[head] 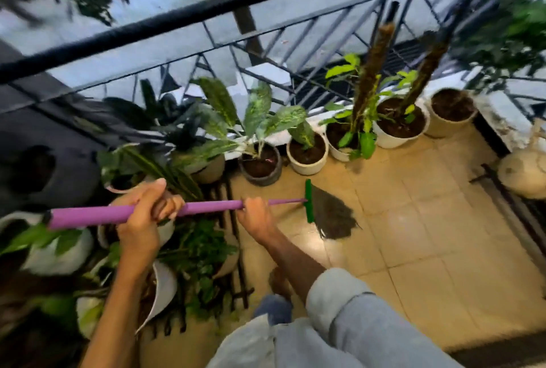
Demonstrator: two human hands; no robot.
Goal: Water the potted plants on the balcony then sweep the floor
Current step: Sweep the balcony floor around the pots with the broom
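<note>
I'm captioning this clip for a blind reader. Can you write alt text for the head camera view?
A person sweeps a tiled balcony floor, the left hand and right hand both gripping the purple handle of a broom whose dark bristles rest on the tiles. Potted plants line the black metal railing ahead and crowd the left side.

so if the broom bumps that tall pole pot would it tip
Possibly. The pole rises high above its white pot, so it looks top-heavy. The soil filling the pot probably adds weight low down, so a light knock from the broom would likely only nudge it.
</note>
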